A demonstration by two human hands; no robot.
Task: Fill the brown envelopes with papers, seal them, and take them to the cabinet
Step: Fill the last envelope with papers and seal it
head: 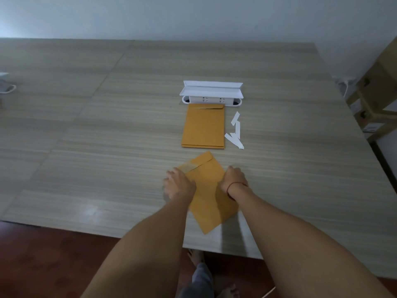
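On the table (107, 130), 2 flat hands, left (180, 186) and right (234, 179), pressing a brown envelope (209, 196), probably sealing; next, firm flap pressure.

Both forearms are bare up to the near edge of the view, with no sleeves showing. The left hand (180, 186) carries no ring, watch or band on the parts that show. The right hand (234, 178) is likewise without rings as far as can be seen, but its wrist wears a thin red string bracelet (233, 187), a single cord that loops around the wrist and shows as a fine red line. Near the bottom of the view a trouser leg (200, 280) in pale grey-blue cloth hangs loose, and the feet (228, 292) below it are bare, without shoes or socks.
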